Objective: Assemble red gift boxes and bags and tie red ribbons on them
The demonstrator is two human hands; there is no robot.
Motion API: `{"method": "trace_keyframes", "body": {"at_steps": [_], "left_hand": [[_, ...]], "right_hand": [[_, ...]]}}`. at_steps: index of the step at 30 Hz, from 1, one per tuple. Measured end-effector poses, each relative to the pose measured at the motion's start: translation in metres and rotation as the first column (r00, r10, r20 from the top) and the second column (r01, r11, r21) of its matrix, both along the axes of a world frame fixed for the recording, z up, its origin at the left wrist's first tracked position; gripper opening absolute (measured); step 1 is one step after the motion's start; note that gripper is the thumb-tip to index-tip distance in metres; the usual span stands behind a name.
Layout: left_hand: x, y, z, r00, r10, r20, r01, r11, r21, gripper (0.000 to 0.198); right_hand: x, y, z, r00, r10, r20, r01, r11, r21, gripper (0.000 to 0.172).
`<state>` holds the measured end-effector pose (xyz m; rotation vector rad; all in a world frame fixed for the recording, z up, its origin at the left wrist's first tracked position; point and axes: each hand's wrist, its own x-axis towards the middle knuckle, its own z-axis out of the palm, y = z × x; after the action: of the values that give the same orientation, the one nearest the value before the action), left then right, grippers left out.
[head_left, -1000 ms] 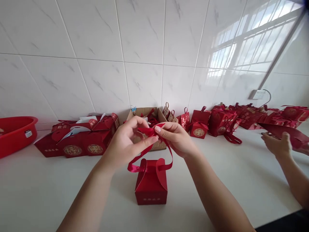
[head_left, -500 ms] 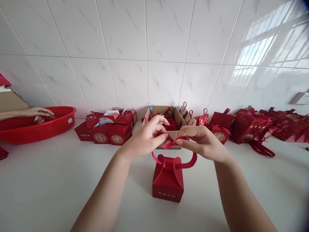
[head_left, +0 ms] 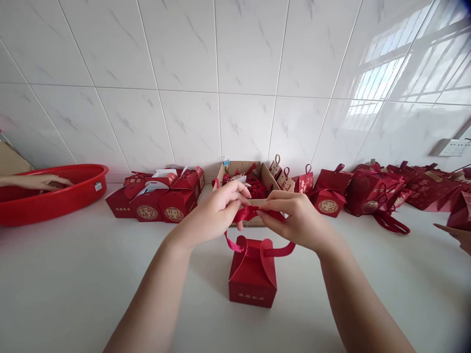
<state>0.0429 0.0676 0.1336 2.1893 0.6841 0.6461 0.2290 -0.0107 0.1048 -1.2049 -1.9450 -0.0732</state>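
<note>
A small red gift box point(head_left: 252, 282) stands upright on the white counter, its curved top flaps folded together. A red ribbon point(head_left: 283, 250) runs through the flaps and rises on both sides into my hands. My left hand point(head_left: 217, 211) pinches one part of the ribbon above the box. Closed on the ribbon from the other side is my right hand point(head_left: 294, 215), thumb and forefinger pressed together. Between the hands the ribbon crosses in a twist or knot; my fingers partly cover it.
Behind my hands a cardboard box point(head_left: 274, 185) holds red ribbons and tags. Several finished-looking red boxes point(head_left: 147, 208) stand left, and red gift bags point(head_left: 368, 191) right. A person's hand point(head_left: 47, 182) reaches into a red basin point(head_left: 69, 203); another hand point(head_left: 456, 236) shows far right.
My hands have drawn the ribbon into a tighter crossing above the box. The view has shifted slightly right. The hand at the basin has moved deeper in, and a hand has appeared at far right.
</note>
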Motion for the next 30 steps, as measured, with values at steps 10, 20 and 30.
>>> {"method": "trace_keyframes", "body": {"at_steps": [10, 20, 30], "left_hand": [[0.0030, 0.0038, -0.0053, 0.997, -0.054, 0.048, 0.055, 0.998, -0.021, 0.007], [0.0049, 0.0048, -0.0053, 0.995, -0.037, 0.098, 0.045, 0.996, -0.076, 0.018], [0.0061, 0.0035, -0.0068, 0.978, 0.014, 0.209, -0.054, 0.981, 0.189, 0.018]], "right_hand": [[-0.0008, 0.0036, -0.0026, 1.000, -0.031, 0.000, 0.031, 0.999, 0.018, 0.024], [-0.0025, 0.0044, 0.0006, 0.998, -0.063, -0.027, 0.064, 0.997, 0.033, 0.020], [-0.0022, 0.0013, 0.0060, 0.961, -0.129, -0.245, 0.130, 0.991, -0.011, 0.016]]}}
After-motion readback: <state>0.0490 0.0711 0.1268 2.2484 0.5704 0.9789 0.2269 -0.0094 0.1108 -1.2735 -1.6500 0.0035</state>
